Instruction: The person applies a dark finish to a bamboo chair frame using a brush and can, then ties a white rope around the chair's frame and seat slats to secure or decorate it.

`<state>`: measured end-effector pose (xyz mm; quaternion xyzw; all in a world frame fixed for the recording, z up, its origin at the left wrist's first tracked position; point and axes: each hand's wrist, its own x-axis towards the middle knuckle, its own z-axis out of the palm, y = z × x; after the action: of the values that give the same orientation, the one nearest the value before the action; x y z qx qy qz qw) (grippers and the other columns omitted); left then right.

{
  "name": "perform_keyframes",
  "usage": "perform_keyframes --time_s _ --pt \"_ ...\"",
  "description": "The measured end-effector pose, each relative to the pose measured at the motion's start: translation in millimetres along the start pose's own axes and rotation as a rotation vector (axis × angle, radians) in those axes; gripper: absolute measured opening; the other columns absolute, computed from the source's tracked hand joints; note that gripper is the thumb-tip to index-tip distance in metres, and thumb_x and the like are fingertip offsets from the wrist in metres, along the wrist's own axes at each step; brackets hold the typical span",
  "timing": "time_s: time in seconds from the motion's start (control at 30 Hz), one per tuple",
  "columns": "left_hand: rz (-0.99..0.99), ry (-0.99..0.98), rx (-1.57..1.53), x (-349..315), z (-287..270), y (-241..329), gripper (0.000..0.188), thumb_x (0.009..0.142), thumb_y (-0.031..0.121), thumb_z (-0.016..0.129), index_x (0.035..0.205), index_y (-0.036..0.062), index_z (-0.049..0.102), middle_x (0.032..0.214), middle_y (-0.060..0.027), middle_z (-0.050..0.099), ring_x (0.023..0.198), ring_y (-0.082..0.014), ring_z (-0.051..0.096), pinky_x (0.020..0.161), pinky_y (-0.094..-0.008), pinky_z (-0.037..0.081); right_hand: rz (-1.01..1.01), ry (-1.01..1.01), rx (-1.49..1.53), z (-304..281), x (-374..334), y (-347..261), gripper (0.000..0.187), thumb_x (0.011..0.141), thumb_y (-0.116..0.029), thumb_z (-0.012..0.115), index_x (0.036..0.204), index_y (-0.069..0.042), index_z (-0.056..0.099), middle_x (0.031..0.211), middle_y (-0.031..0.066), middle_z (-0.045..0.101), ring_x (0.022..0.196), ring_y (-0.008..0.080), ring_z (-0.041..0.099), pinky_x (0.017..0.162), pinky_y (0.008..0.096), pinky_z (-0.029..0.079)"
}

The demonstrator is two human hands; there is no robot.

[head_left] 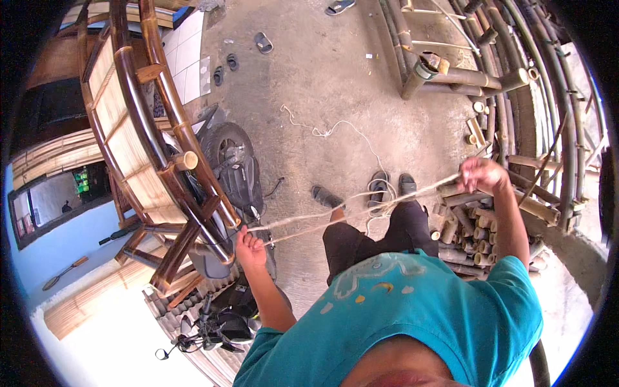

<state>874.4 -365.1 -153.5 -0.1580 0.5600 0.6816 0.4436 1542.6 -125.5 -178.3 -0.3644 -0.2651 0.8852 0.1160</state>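
Note:
A thin, pale rope point(422, 191) stretches across in front of my body between my two hands. My left hand point(251, 250) is closed on it at the left, close beside the lower end of a glossy brown bamboo furniture frame point(135, 106). Raised at the right, my right hand point(483, 175) pinches the other end of the stretch, fingers bent together. A second strand runs from my left hand toward my feet, where loose loops gather. From there a slack tail of the rope wanders over the concrete floor point(296, 84).
Behind the frame stands a motorbike point(248, 171); another motorbike point(222, 326) is at lower left. Cut bamboo pieces point(480, 232) are piled beneath my right arm. A bamboo structure point(464, 79) fills the upper right. Several sandals, including one dark sandal point(263, 43), lie on the floor.

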Motion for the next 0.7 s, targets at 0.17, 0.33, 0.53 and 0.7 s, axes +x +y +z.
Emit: perform_keyframes --time_s 0.17,0.33,0.53,0.7 --pt "0.385 0.097 -0.185 -37.7 -64.4 61.7 0.016 0.098 0.019 0.048 0.094 0.0058 0.055 0.059 0.0045 0.033 0.044 -0.0061 0.029 0.038 -0.0225 0.028 -0.774 0.19 -0.35 7.3 -58.1 -141.0 0.024 0.084 -0.03 0.071 0.082 -0.009 0.059 0.059 -0.0028 0.05 0.056 0.0109 0.056 0.058 0.0319 0.055" --pt "0.798 0.344 -0.227 -117.9 -88.1 146.6 0.02 0.098 0.018 0.049 0.105 0.0055 0.062 0.065 0.0047 0.03 0.048 -0.0082 0.028 0.044 -0.0256 0.024 -1.03 0.162 -0.406 30.7 -122.0 -265.1 0.025 0.091 -0.033 0.059 0.091 -0.009 0.054 0.066 -0.006 0.038 0.056 0.0024 0.036 0.052 0.0227 0.031" --pt "0.994 0.601 0.068 -204.9 -80.3 154.0 0.028 0.098 0.023 0.053 0.115 0.0024 0.062 0.07 0.0046 0.03 0.052 -0.0066 0.028 0.043 -0.0244 0.024 -0.141 0.327 -1.641 111.4 -62.9 -276.9 0.028 0.084 -0.023 0.07 0.102 -0.002 0.064 0.09 -0.0006 0.062 0.079 0.0115 0.057 0.071 0.0265 0.047" --pt "1.098 0.079 0.628 -297.9 -45.1 130.4 0.04 0.1 0.038 0.05 0.115 0.0028 0.062 0.081 -0.0048 0.055 0.058 -0.0097 0.045 0.051 -0.0234 0.038 -0.286 -0.143 -0.922 168.9 -1.2 -209.2 0.048 0.079 -0.022 0.075 0.12 -0.003 0.058 0.089 0.0019 0.065 0.078 0.0137 0.06 0.067 0.0316 0.048"
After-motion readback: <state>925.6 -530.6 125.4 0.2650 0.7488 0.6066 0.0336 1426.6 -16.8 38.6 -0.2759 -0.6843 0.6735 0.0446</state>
